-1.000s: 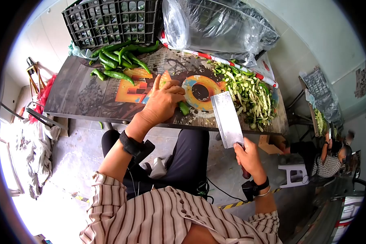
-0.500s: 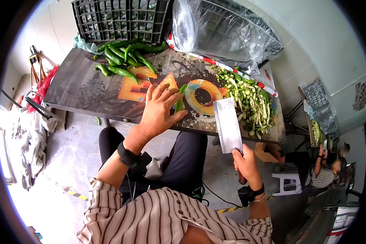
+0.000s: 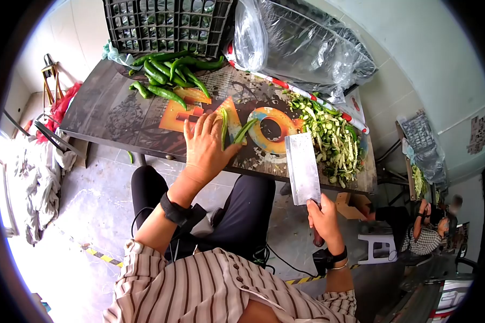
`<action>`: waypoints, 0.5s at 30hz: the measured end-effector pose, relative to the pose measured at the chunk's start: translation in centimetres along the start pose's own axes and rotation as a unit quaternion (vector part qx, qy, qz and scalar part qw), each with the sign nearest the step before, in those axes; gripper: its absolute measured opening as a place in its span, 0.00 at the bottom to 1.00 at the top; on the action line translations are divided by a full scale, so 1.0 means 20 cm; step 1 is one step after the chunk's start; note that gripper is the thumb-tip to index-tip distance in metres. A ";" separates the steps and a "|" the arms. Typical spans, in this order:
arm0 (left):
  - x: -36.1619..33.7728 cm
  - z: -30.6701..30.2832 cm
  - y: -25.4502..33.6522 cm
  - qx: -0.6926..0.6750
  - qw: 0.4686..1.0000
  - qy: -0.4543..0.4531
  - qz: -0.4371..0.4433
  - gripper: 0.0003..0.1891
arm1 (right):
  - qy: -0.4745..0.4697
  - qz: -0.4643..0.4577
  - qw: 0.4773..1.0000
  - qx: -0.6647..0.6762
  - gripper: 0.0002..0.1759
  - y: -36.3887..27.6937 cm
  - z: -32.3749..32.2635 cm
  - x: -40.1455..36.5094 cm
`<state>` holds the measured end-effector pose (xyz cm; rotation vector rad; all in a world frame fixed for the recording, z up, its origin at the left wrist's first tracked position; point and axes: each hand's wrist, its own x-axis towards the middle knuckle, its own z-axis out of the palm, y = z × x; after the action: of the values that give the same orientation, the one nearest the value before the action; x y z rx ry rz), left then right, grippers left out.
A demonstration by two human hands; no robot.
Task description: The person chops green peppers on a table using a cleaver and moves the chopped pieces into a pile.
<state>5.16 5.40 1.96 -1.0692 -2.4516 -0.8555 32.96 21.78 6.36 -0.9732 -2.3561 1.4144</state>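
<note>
My left hand (image 3: 206,149) lies spread over the table (image 3: 113,116), palm down, with two pieces of split green pepper (image 3: 245,131) beside its index finger and thumb. The pieces lie apart in a V shape. In my right hand (image 3: 323,218) is the handle of a cleaver (image 3: 304,168), its broad blade over the table's front edge. Just right of the blade lies a heap of chopped pepper (image 3: 336,145). Whole green peppers (image 3: 169,75) are piled at the back left of the table.
Behind the whole peppers stands a black crate (image 3: 167,27). A plastic-wrapped crate (image 3: 307,43) is at the back right. Below the table's right end are a cardboard box (image 3: 353,205) and a white stool (image 3: 377,248). Another person (image 3: 425,237) sits at the far right.
The pepper by my left hand now shows as two separated pieces. My left hand has moved slightly left and down. The cleaver has barely moved in my right hand.
</note>
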 end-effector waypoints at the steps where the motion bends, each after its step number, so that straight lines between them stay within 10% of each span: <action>1: 0.00 0.00 -0.02 0.001 1.000 0.000 0.000 0.33 | -0.001 -0.002 1.000 -0.002 0.12 0.00 0.00 0.00; 15: 0.05 0.02 -0.03 -0.084 0.995 0.045 0.010 0.08 | 0.000 -0.002 1.000 0.013 0.10 0.02 0.00 -0.01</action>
<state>4.04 5.88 2.05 -1.0835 -2.3240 -1.0958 33.18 21.78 5.98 -0.9605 -2.3319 1.4404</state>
